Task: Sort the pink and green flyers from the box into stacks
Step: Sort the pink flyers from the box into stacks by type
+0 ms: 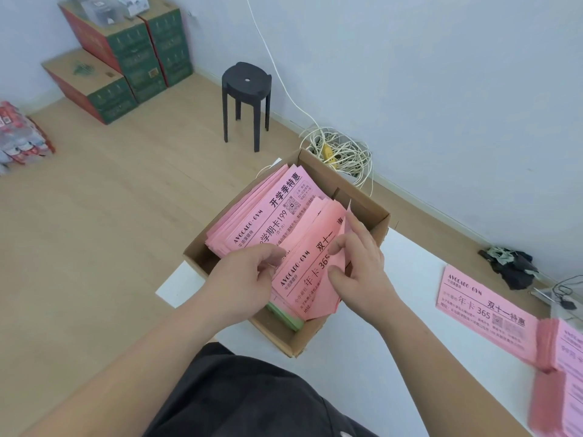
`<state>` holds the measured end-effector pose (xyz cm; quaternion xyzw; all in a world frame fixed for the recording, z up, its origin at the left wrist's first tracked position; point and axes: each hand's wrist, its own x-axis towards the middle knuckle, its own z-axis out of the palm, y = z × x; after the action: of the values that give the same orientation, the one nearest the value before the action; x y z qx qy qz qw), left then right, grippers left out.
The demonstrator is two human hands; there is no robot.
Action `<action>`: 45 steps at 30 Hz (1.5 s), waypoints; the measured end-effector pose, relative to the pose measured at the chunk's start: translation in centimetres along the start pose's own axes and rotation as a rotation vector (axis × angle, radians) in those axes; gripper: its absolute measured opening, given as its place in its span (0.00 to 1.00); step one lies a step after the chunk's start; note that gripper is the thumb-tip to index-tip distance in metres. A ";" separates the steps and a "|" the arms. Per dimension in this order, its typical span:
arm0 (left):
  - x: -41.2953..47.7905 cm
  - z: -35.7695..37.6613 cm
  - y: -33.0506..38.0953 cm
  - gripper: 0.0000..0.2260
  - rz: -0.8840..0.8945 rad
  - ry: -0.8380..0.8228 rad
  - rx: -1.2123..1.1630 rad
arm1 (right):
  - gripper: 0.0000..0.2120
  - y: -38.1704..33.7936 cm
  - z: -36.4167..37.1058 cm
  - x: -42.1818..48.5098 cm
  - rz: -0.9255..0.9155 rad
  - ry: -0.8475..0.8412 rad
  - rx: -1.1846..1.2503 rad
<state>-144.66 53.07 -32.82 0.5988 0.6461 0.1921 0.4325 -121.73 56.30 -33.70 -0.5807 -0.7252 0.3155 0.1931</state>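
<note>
Box (pixel 373 216), brown cardboard, open top, sits on the left end of the white table (pixel 410 357), one corner hanging past the table edge. Inside, pink flyers (pixel 268 212) lie in a loose slanted pile against the far left side, black print facing up. Pink bundle (pixel 299 280) lies on top of that pile toward the near side, tilted, its right edge bent upward. Green flyers (pixel 285 316) sit at the box bottom, near corner, mostly covered by the bundle; only a thin edge shows.

Left hand (pixel 243 279) grips the bundle's left edge, thumb on top, fingers curled under; fingertips hidden. Right hand (pixel 362 266) pinches the bundle's raised right edge between thumb and forefinger, the other fingers behind the paper. Both hands are inside the box opening, wrists over its near rim.

Pink stack (pixel 485 310) lies flat on the table to the right, well apart from the box. More pink stacks (pixel 564 351) are at the far right edge of the view, blurred and cut off; print unreadable.

Dark crumpled cloth (pixel 511 266) sits on the table by the wall. Black stool (pixel 246 99) stands on the wood floor beyond the box. Tangle of pale cable (pixel 340 152) lies on the floor against the wall, just behind the box. Green and red cartons (pixel 126 58) are stacked in the far corner. Dark trousers (pixel 252 398) show at the bottom.
</note>
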 end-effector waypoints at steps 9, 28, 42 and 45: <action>0.1 0.8 1.4 0.18 0.028 -0.075 -0.159 | 0.32 0.0 0.0 0.4 -0.010 -0.083 -0.054; -0.5 -1.0 0.6 0.19 -0.013 -0.023 0.124 | 0.13 0.1 -0.2 0.5 -0.021 -0.058 -0.032; -0.9 -0.7 0.0 0.18 0.066 -0.084 -0.017 | 0.03 -0.4 -0.5 0.3 0.035 -0.096 -0.044; -0.3 -1.9 -1.0 0.18 0.035 0.010 0.034 | 0.06 -0.2 -0.4 0.3 0.029 -0.083 -0.024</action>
<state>-146.75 53.08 -32.46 0.6164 0.6408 0.1916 0.4157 -121.69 56.67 -33.36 -0.5797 -0.7280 0.3332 0.1514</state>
